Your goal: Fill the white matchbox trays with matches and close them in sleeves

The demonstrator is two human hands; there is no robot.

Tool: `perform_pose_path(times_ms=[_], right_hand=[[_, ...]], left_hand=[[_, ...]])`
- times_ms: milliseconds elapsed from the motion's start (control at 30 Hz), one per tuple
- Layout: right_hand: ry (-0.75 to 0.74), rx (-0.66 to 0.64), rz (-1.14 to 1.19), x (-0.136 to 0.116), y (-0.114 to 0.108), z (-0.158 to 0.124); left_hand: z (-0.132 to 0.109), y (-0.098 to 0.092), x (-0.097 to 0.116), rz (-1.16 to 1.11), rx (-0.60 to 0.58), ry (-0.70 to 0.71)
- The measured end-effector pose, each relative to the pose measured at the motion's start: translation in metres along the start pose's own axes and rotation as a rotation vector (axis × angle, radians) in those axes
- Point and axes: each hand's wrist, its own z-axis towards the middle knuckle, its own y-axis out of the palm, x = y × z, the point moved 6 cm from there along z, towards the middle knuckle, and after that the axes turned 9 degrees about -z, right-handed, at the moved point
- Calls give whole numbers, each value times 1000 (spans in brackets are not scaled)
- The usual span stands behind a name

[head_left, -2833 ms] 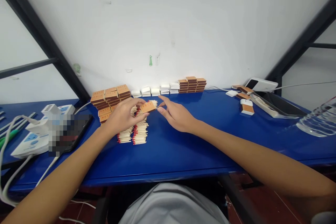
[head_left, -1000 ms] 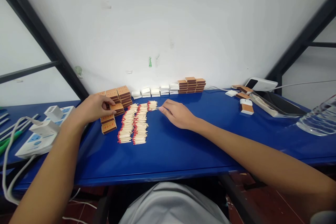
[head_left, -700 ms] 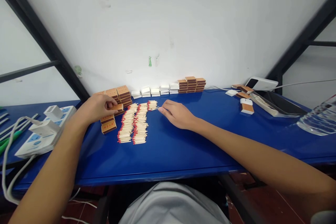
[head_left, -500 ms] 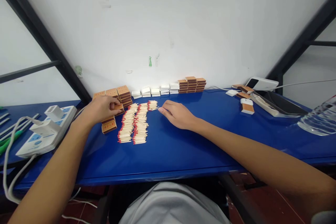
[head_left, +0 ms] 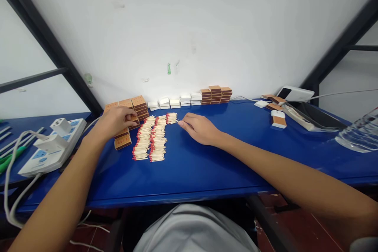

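Note:
My left hand [head_left: 115, 121] lies over the left group of stacked matchboxes [head_left: 139, 102], fingers curled and thumb opposed around a matchbox [head_left: 135, 119] there. Its palm hides part of the stacks. Toward me, a matchbox with printed lettering [head_left: 123, 142] shows below the hand. Red-tipped matches [head_left: 158, 138] lie on the blue table in two long columns, with a short third column [head_left: 171, 118] at the back. At the right end of that short column, my right hand [head_left: 200, 129] pinches the pale end of a match between thumb and fingertips.
White stacked pieces [head_left: 175, 103] and more matchboxes [head_left: 215, 95] line the wall. A white power strip [head_left: 54, 147] with cables stands left. On the right are loose matchboxes [head_left: 278, 121], a white device [head_left: 295, 93], a black-topped item [head_left: 314, 117] and a clear plastic bottle [head_left: 360, 134].
My left hand has shifted very slightly, its fingers still around the matchbox stacks. My right hand and the match columns stay put.

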Motion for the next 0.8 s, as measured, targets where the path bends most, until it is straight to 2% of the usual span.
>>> perform_pose_path(times_ms=[167, 367, 500, 633, 800], right_hand=[[23, 15, 8, 5, -1, 2], [107, 1, -15, 30, 4, 5], [136, 10, -26, 51, 6, 9], [194, 72, -121, 85, 0, 28], [220, 123, -360, 119, -8, 53]], left_hand=[[-9, -6, 33, -2, 197, 115], [-20, 14, 77, -94, 204, 284], [-28, 23, 99, -188, 261, 433], [-32, 31, 111, -224, 292, 524], [-45, 42, 114, -239, 353, 537]])
